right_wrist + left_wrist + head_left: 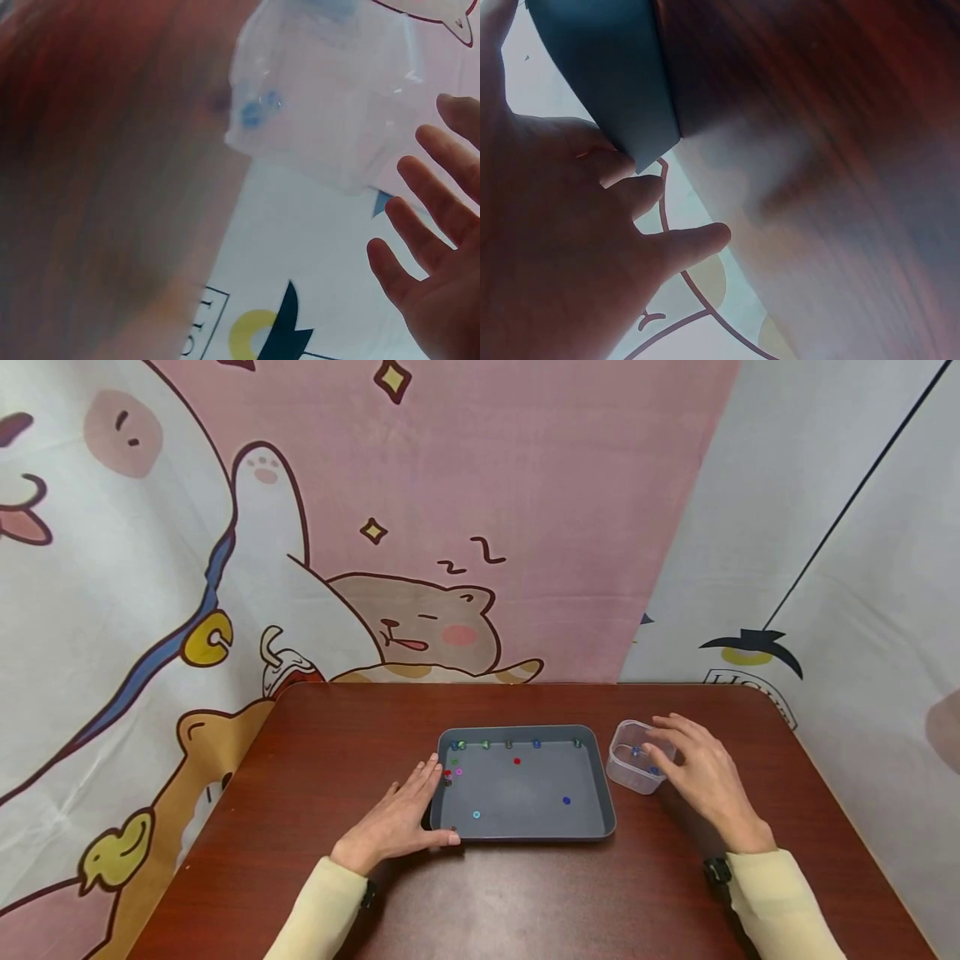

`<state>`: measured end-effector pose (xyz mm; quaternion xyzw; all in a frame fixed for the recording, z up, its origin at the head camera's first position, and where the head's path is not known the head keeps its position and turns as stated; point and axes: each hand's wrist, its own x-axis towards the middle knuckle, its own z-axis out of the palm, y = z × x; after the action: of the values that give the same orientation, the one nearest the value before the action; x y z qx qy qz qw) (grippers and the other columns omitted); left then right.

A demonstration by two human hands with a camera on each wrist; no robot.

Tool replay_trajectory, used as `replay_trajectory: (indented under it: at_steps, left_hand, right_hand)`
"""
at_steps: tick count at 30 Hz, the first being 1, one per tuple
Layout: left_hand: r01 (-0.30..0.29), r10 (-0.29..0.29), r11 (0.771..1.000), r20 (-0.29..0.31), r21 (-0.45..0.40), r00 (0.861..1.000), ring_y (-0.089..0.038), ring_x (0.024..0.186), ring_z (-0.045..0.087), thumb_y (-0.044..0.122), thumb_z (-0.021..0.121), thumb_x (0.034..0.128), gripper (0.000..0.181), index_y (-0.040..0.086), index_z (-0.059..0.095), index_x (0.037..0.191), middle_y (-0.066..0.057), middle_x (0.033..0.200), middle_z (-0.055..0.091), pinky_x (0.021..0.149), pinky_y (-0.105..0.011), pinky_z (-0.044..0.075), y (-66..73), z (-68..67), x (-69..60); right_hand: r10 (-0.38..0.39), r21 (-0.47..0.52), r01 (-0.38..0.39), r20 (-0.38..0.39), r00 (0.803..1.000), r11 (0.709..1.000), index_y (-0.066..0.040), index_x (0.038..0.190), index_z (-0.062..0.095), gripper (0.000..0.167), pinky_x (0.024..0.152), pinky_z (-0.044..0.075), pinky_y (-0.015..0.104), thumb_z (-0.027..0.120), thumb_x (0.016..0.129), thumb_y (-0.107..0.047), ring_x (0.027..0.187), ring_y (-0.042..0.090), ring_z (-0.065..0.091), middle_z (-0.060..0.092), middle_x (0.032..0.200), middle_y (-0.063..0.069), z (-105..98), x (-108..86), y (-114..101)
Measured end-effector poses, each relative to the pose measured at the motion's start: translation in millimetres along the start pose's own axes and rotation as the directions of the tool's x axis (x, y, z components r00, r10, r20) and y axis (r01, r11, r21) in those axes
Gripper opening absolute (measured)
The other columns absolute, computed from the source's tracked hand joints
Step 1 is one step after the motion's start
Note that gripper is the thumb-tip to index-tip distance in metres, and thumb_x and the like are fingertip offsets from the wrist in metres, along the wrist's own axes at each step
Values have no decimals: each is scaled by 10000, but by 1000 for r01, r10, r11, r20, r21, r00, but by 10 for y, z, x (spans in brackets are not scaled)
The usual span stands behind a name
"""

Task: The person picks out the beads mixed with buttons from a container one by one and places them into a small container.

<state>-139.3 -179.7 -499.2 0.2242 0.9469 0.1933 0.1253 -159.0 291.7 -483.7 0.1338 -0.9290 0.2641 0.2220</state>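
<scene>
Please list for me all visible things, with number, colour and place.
Wooden table: one, brown, foreground
Shallow rectangular tray: one, grey, on table
Small round pieces: over ten, mixed colours, inside tray
Plastic box: one, transparent, right of tray
Shiny pieces: at least two, blue, inside box
Printed cloth backdrop: count unclear, pink and white, behind table
Long sleeves: two, pale yellow, on arms
Wrist straps: two, black, by sleeves
Left hand: one, bare, touching tray's left end
Right hand: one, bare, at box's right side
</scene>
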Motion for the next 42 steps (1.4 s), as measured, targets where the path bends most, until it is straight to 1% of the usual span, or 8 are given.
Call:
replay_trajectory:
  at_steps: [7, 11, 16, 19, 23, 30, 38, 42]
  left_hand:
    - [5, -5, 1000, -2, 0, 1000, -287, 1586, 136, 706, 708, 854, 1146, 69, 198, 1658, -61, 1740, 86, 1188, -672, 202, 9, 1, -10]
    - [2, -2, 1000, -13, -1, 1000, -289, 1586, 137, 705, 715, 850, 1164, 71, 172, 1662, -67, 1741, 82, 1189, -668, 204, 16, 6, -8]
    - [11, -11, 1000, -16, 12, 1000, -281, 1588, 126, 717, 714, 842, 1187, 60, 160, 1661, -61, 1742, 55, 1197, -652, 207, 23, 13, -6]
    - [11, -10, 1000, -19, 12, 1000, -288, 1587, 130, 718, 715, 841, 1186, 46, 177, 1656, -77, 1741, 65, 1196, -651, 210, 26, 15, -4]
    - [11, -11, 1000, -17, 11, 1000, -298, 1585, 136, 728, 708, 839, 1185, 37, 191, 1652, -102, 1738, 85, 1193, -654, 214, 26, 18, -3]
    - [6, -6, 1000, -15, 9, 1000, -304, 1584, 140, 727, 710, 839, 1182, 35, 199, 1650, -111, 1736, 93, 1190, -659, 217, 15, 17, 2]
    - [6, -6, 1000, -11, 5, 1000, -295, 1585, 139, 726, 708, 841, 1179, 35, 200, 1649, -104, 1737, 88, 1188, -661, 219, 16, 11, 6]
    - [12, -12, 1000, -7, 1, 1000, -296, 1585, 138, 724, 712, 839, 1178, 41, 199, 1651, -88, 1739, 77, 1191, -658, 215, 19, 10, 7]
  right_hand:
    - [-65, 27, 66, -38, 997, 997, -38, 1206, 745, 359, 1007, 398, 678, 832, 860, -82, 1334, 396, 532, 667, 1341, 146, -14, 65, -255]
    - [-123, 37, 124, -35, 992, 992, -51, 1236, 732, 391, 998, 415, 655, 830, 859, -80, 1333, 367, 541, 667, 1348, 117, 22, 98, -425]
    - [-207, 45, 208, -19, 978, 977, -53, 1257, 726, 425, 1015, 435, 626, 840, 850, -100, 1329, 348, 559, 668, 1354, 108, 115, 140, -603]
    - [-241, 44, 240, 13, 971, 970, -57, 1274, 721, 431, 1027, 444, 611, 835, 868, -145, 1328, 350, 562, 662, 1366, 105, 179, 164, -686]
    - [-260, 58, 257, 69, 963, 965, -56, 1288, 714, 416, 1046, 443, 597, 805, 912, -207, 1341, 339, 555, 650, 1387, 105, 271, 197, -756]
    - [-243, 60, 236, 182, 953, 970, -62, 1311, 703, 413, 1026, 480, 574, 770, 951, -251, 1303, 339, 588, 645, 1383, 149, 472, 255, -763]
    - [-284, 54, 280, 273, 919, 958, -61, 1329, 692, 412, 1003, 520, 505, 747, 977, -267, 1241, 298, 639, 674, 1345, 116, 680, 391, -768]
    - [-281, 67, 274, 332, 900, 959, -51, 1335, 688, 420, 997, 524, 503, 755, 973, -252, 1223, 297, 650, 688, 1322, 114, 764, 475, -790]
